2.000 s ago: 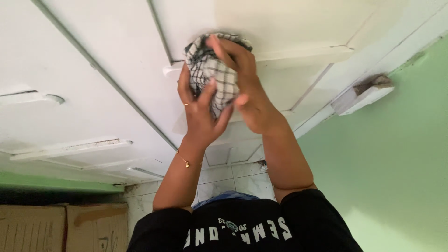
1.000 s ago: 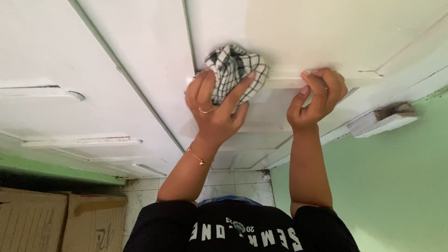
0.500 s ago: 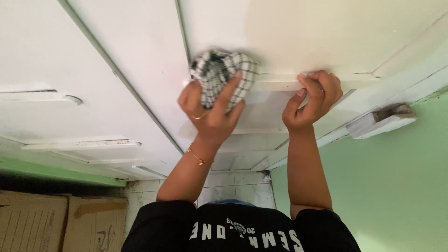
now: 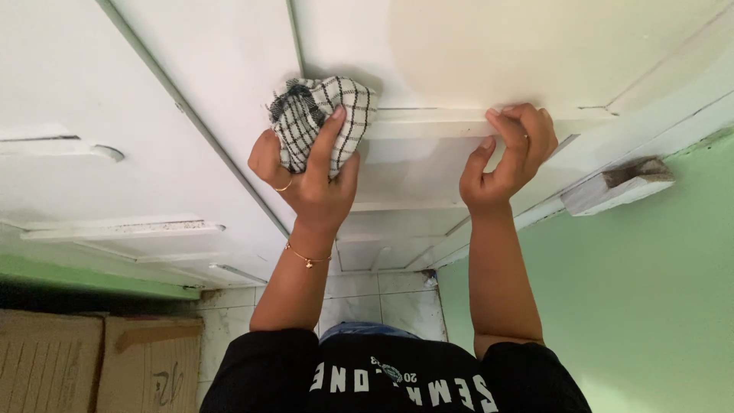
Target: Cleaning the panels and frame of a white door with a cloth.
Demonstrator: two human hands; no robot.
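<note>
My left hand [image 4: 310, 180], with a ring and a thin bracelet, is shut on a bunched white cloth with black checks [image 4: 317, 115]. It presses the cloth against the left end of a raised ledge [image 4: 428, 122] on a white door panel. Further right, my right hand [image 4: 508, 157] grips the same ledge, fingertips curled over its edge and thumb beneath it. Both forearms reach up from my black shirt at the bottom of the view.
A second white panelled door [image 4: 115, 115] with dusty ledges lies to the left. To the right are a green wall [image 4: 634, 291] and a white wooden block [image 4: 615, 187] on the door frame. Cardboard boxes [image 4: 92, 363] stand at the bottom left beside white floor tiles [image 4: 382, 302].
My right hand let go of the cloth and took hold of the ledge further right. My left hand has slid the cloth leftward along the ledge.
</note>
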